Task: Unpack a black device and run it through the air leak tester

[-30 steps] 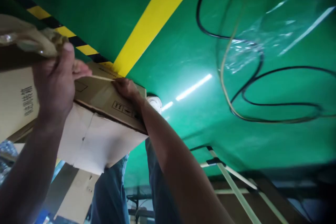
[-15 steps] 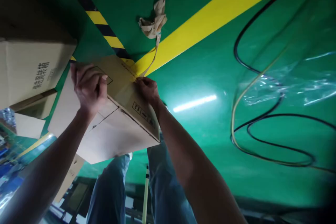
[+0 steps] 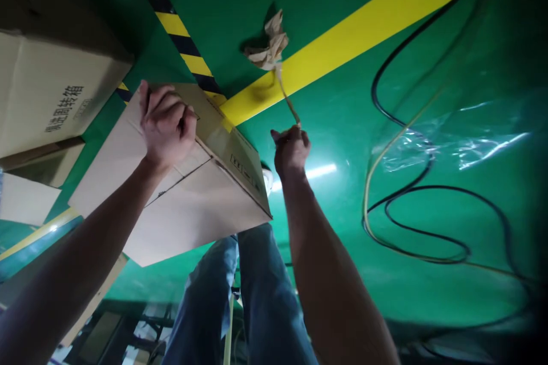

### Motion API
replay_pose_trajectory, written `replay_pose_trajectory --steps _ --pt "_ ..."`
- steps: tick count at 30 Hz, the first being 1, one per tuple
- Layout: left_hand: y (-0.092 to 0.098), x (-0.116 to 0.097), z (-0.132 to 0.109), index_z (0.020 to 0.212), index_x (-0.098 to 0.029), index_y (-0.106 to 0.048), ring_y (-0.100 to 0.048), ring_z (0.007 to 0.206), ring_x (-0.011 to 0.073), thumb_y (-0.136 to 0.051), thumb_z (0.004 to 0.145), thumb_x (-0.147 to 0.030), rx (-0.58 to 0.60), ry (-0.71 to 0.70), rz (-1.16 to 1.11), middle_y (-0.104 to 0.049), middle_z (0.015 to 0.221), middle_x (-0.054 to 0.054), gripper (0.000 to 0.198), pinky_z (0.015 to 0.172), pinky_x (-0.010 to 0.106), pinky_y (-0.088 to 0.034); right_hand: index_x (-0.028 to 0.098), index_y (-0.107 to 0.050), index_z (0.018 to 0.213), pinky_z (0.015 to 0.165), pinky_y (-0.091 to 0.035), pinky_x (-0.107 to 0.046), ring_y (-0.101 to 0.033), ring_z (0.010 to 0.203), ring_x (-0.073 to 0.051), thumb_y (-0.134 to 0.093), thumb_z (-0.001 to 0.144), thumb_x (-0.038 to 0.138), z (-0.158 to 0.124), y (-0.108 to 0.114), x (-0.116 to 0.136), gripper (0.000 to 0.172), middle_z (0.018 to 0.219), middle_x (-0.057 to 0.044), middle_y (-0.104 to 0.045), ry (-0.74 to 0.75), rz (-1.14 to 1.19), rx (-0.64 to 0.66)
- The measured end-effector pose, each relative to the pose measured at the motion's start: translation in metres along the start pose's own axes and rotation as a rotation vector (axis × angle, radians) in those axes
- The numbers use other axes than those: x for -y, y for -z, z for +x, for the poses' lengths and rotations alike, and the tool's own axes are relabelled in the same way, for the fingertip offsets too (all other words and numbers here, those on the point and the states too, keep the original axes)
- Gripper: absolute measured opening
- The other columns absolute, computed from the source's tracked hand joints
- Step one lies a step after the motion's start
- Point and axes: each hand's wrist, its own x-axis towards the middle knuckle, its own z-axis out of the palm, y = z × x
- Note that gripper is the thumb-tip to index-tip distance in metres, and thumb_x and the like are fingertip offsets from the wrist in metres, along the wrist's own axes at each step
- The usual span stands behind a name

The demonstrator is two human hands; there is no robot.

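A closed cardboard box [image 3: 201, 211] is held tilted above the floor in front of my legs. My left hand [image 3: 169, 125] is curled over its upper edge, fingers bent and gripping it. To the right of the box and apart from it, my right hand [image 3: 293, 151] is closed on the end of a strip of brown packing tape [image 3: 287, 97]. The strip leads up to a crumpled tape wad [image 3: 269, 48] at its far end. Printed symbols show on the box's right side.
A larger printed carton [image 3: 38, 85] stands at the left. Black and yellow cables [image 3: 432, 185] loop over the green floor at the right, near clear plastic film [image 3: 411, 151]. A yellow floor line [image 3: 342, 40] meets a black-and-yellow striped line [image 3: 184, 45].
My right hand has pulled away from the box's side to the right, drawing the tape strip with it. My left hand keeps its grip, and the view has shifted a little.
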Motion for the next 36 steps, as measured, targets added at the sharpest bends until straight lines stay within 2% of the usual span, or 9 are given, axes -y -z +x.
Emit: replay_pose_trajectory --steps 7,10,13,16,20,25,28,31,36 --pt "0.002 0.011 0.005 0.074 -0.023 -0.065 -0.066 0.119 0.0241 -0.052 0.104 -0.033 0.028 0.012 -0.01 -0.074 0.086 0.007 0.034 0.139 0.055 -0.016 0.021 -0.046 0.08 0.057 -0.051 -0.025 -0.041 0.045 -0.008 -0.07 0.092 0.056 -0.077 0.081 0.056 0.045 0.049 0.009 -0.04 0.182 -0.161 0.07" --pt "0.009 0.003 0.007 0.113 -0.015 -0.076 -0.062 0.128 0.0292 -0.062 0.1 -0.054 0.115 0.074 -0.025 -0.076 0.111 0.013 0.043 0.138 0.062 -0.009 0.019 -0.053 0.089 0.054 -0.048 -0.025 -0.048 0.05 -0.01 -0.069 0.093 0.066 -0.14 0.099 0.089 0.05 0.056 0.005 -0.052 0.293 -0.357 0.162" --pt "0.026 -0.043 -0.001 0.156 -0.006 -0.053 -0.047 0.15 0.0374 -0.08 0.083 -0.061 0.28 -0.042 -0.2 -0.058 0.155 0.024 0.095 0.137 0.062 -0.012 0.018 -0.059 0.09 0.059 -0.045 -0.021 -0.054 0.063 -0.009 -0.064 0.104 0.038 -0.218 0.111 0.133 0.025 0.071 0.001 -0.061 0.516 -0.533 0.418" --pt "0.047 -0.111 -0.024 0.153 -0.022 -0.059 -0.04 0.159 0.038 -0.085 0.08 -0.049 0.771 -0.271 -0.585 -0.052 0.166 0.013 0.081 0.135 0.061 -0.026 0.019 -0.057 0.094 0.066 -0.046 -0.021 -0.055 0.071 -0.008 -0.059 0.101 0.015 -0.286 0.127 0.171 0.009 0.08 0.001 -0.06 0.668 -0.418 0.747" --pt "0.085 -0.175 -0.06 0.109 -0.015 -0.076 -0.076 0.109 0.0282 -0.048 0.104 -0.043 0.914 0.189 -0.945 -0.08 0.113 0.013 0.04 0.1 0.042 -0.06 0.019 -0.059 0.088 0.086 -0.052 -0.029 -0.061 0.095 -0.016 -0.058 0.104 0.028 -0.33 0.165 0.171 0.019 0.098 -0.006 -0.062 0.662 -0.471 0.399" --pt "0.161 -0.206 -0.129 0.102 -0.016 -0.075 -0.078 0.095 0.0225 -0.062 0.1 -0.059 0.743 0.499 -1.189 -0.08 0.102 0.011 0.045 0.086 0.03 -0.062 0.026 -0.056 0.147 0.112 -0.052 -0.043 -0.056 0.137 -0.029 -0.069 0.088 0.071 -0.382 0.176 0.08 0.076 0.157 -0.012 -0.053 0.046 -0.139 0.153" --pt "0.208 -0.207 -0.183 0.113 -0.019 -0.078 -0.077 0.101 0.0203 -0.056 0.107 -0.042 0.491 0.131 -0.921 -0.081 0.111 0.009 0.032 0.092 0.031 -0.06 0.025 -0.073 0.122 0.13 -0.036 -0.046 -0.054 0.141 -0.031 -0.077 0.077 0.068 -0.428 0.147 0.03 0.062 0.139 -0.008 -0.066 0.08 0.055 0.052" --pt "0.241 -0.197 -0.223 0.126 -0.024 -0.074 -0.071 0.113 0.0243 -0.059 0.106 -0.027 0.352 -0.488 -0.65 -0.077 0.126 0.008 0.025 0.102 0.04 -0.052 0.022 -0.067 0.117 0.105 -0.053 -0.039 -0.065 0.11 -0.025 -0.068 0.083 0.069 -0.463 0.132 0.016 0.058 0.117 -0.007 -0.07 0.046 0.523 -0.107" --pt "0.252 -0.199 -0.251 0.134 -0.012 -0.062 -0.064 0.124 0.0323 -0.057 0.106 -0.027 0.37 -0.968 -0.626 -0.068 0.131 0.019 0.032 0.104 0.045 -0.052 0.021 -0.056 0.104 0.065 -0.041 -0.027 -0.053 0.072 -0.014 -0.076 0.069 0.052 -0.517 0.167 0.017 0.051 0.087 0.0 -0.059 -0.062 1.117 -0.153"
